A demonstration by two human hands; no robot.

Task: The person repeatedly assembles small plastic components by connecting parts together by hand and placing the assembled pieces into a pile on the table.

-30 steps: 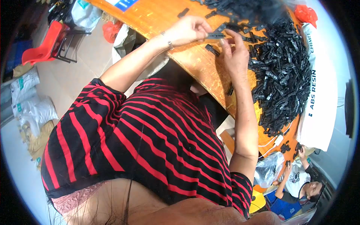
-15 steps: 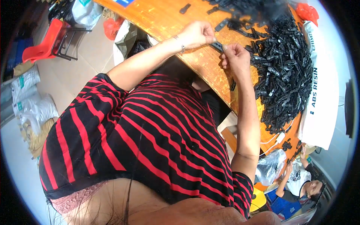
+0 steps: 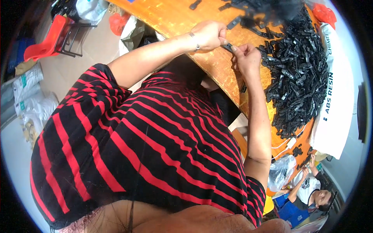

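Note:
Over the near edge of the orange wooden table (image 3: 171, 15), my left hand (image 3: 210, 35) and my right hand (image 3: 247, 57) pinch opposite ends of one small black plastic part (image 3: 228, 47). Fingers cover much of it, so its exact kind cannot be made out. To the right of my right hand spreads a big heap of similar black plastic parts (image 3: 295, 81). A few loose black parts (image 3: 234, 22) lie on the wood just beyond my hands.
A white printed sack (image 3: 338, 93) borders the heap on the right. A white cable plug (image 3: 290, 143) and a clear plastic bag (image 3: 281, 173) are at the lower right, near another person (image 3: 311, 190). A red chair (image 3: 48, 40) stands on the floor at left.
Both hands still grip the black part, with slightly shifted fingers. My view and body have tilted a little. The other person's hands have come closer together.

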